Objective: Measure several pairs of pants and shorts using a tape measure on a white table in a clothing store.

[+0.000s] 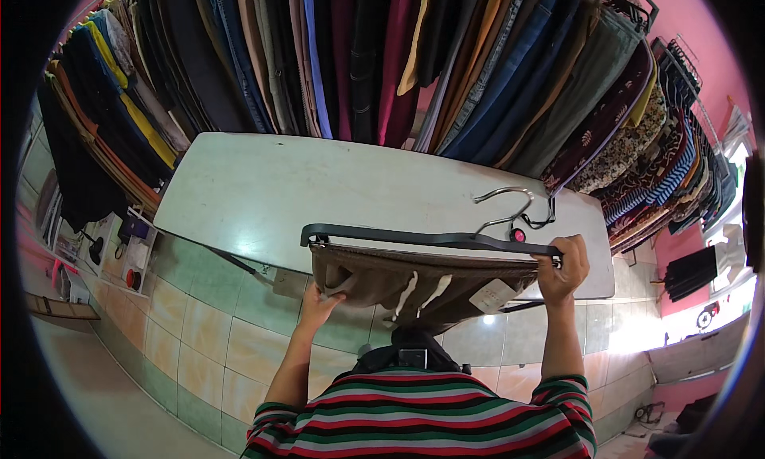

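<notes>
A brown garment (358,274), with two pale drawstring ends and a white tag (493,296), hangs in front of me from a dark hanger (394,230). My right hand (562,271) grips the hanger's right end together with the garment's top corner. At the garment's left edge, my left hand (321,303) pinches the fabric below the hanger's left end. The metal hook (508,205) points up and away over the white table (287,178). A black cord with a small pink-red round object (517,235) lies by the hook.
Beyond the table, trousers (364,58) hang in a dense row on a rack. Patterned garments (633,142) hang at the right. A white shelf unit (122,250) with small items stands left, above the tiled floor (197,327). A table leg (236,260) angles out below.
</notes>
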A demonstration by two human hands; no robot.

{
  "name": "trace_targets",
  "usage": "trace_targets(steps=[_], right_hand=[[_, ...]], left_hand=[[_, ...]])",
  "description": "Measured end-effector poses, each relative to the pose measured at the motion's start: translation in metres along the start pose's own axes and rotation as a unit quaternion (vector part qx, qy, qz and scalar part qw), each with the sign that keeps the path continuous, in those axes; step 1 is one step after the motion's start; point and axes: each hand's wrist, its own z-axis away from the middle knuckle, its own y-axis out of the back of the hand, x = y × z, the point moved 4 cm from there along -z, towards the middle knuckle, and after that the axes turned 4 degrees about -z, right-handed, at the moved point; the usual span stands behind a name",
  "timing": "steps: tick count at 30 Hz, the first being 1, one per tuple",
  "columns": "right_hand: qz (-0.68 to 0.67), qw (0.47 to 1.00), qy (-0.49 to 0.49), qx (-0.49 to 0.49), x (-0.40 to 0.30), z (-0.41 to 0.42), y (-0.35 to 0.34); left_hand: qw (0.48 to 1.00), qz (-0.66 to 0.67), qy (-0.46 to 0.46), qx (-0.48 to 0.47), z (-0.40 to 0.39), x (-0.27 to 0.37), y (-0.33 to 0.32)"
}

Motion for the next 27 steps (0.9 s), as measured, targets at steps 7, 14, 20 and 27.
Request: trace_targets(steps=[7, 14, 20, 27], right_hand=[[-0.005, 0.999, -0.037, 0.001, 0.076, -0.017, -0.05], [0.005, 0.99, -0.096, -0.102, 0.193, 0.018, -0.17], [-0.033, 0.98, -0.128, -0.15, 0.251, 0.004, -0.269], [0.068, 0.953, -0.165, -0.244, 0.297, 0.022, -0.387]], left_hand=[[0.998, 0.009, -0.018, 0.051, -0.016, 0.0, 0.002], [0.985, -0.084, 0.08, 0.131, -0.058, -0.033, -0.005], [0.932, -0.219, 0.032, 0.286, -0.127, 0.003, 0.008], [0.883, -0.32, -0.012, 0.343, -0.178, -0.017, 0.006]])
